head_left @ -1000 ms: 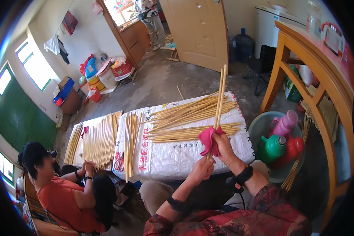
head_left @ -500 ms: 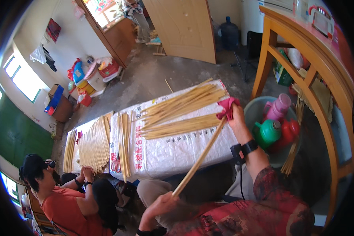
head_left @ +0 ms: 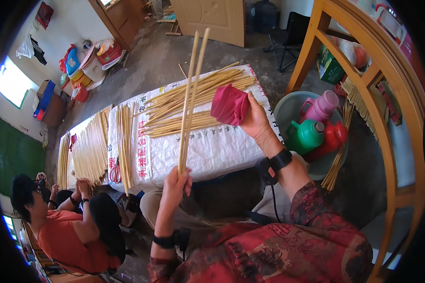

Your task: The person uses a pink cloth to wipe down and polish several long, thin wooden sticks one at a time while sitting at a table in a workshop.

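My left hand [head_left: 174, 191] is closed round the lower ends of two long, thin pale stalks [head_left: 190, 96], which stand nearly upright and apart at their tips. In my right hand [head_left: 258, 121] is a crumpled dark pink cloth [head_left: 229, 104], held to the right of the stalks and not touching them. Behind both hands is a low table covered with a white woven sack [head_left: 212, 160]. Loose stalks [head_left: 200, 94] lie across its far side, with a narrower row [head_left: 174, 125] nearer me. Another bundle [head_left: 124, 146] lies lengthwise to the left.
At the left sits a person in an orange top [head_left: 68, 236], beside a spread of stalks [head_left: 89, 151]. On my right, a grey basin [head_left: 285, 104] holds green [head_left: 307, 137], pink and red flasks. A wooden table frame [head_left: 387, 137] rises at far right.
My left hand has lifted and swung the stalks from slanting to nearly upright. The cloth in my right hand no longer wraps their end. The view has shifted.
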`<move>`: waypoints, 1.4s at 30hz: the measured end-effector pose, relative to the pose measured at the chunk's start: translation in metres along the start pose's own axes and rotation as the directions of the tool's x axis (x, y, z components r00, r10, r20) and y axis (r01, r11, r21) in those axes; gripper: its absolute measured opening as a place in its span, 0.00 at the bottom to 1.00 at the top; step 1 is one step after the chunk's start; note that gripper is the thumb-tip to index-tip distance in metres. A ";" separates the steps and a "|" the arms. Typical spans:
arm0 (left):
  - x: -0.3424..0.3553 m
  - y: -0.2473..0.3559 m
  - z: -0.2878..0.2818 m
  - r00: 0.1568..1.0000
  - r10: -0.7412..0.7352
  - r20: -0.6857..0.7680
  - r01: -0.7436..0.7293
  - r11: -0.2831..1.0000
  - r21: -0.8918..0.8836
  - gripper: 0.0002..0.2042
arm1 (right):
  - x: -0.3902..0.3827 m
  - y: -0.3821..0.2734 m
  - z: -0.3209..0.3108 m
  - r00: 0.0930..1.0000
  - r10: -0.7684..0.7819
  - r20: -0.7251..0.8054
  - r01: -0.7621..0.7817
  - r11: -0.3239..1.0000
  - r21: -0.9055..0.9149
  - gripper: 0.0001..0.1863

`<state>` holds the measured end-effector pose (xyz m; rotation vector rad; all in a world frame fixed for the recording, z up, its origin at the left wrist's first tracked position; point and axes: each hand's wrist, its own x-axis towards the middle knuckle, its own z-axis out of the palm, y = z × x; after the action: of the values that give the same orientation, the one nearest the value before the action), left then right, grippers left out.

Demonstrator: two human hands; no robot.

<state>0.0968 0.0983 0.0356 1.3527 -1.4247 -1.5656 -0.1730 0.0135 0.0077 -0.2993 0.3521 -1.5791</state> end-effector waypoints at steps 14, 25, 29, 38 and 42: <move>0.092 0.003 0.089 0.874 0.469 0.128 -0.483 0.807 0.340 0.10 | -0.026 0.052 0.013 0.992 -0.119 0.051 0.129 0.926 -0.354 0.14; 0.028 -0.010 0.066 0.903 -0.209 0.375 0.240 0.970 -0.036 0.09 | -0.013 0.036 0.002 0.964 -0.214 -0.161 0.171 0.955 -0.243 0.08; -0.012 -0.027 0.035 0.806 -0.210 0.554 0.382 0.899 -0.215 0.09 | 0.001 0.012 -0.005 0.952 -0.244 -0.185 0.223 0.967 -0.127 0.08; -0.057 -0.044 0.004 0.758 -0.238 0.608 0.486 0.828 -0.282 0.10 | 0.017 -0.020 -0.012 0.958 -0.252 -0.137 0.249 0.968 -0.042 0.12; -0.039 -0.034 0.013 0.761 -0.252 0.598 0.468 0.852 -0.236 0.10 | 0.015 -0.014 -0.008 0.957 -0.231 -0.178 0.230 0.973 -0.028 0.12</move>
<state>0.1023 0.1456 0.0124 1.0240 -1.0905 -2.5050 -0.1897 -0.0011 0.0059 -0.2079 0.4762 -1.8414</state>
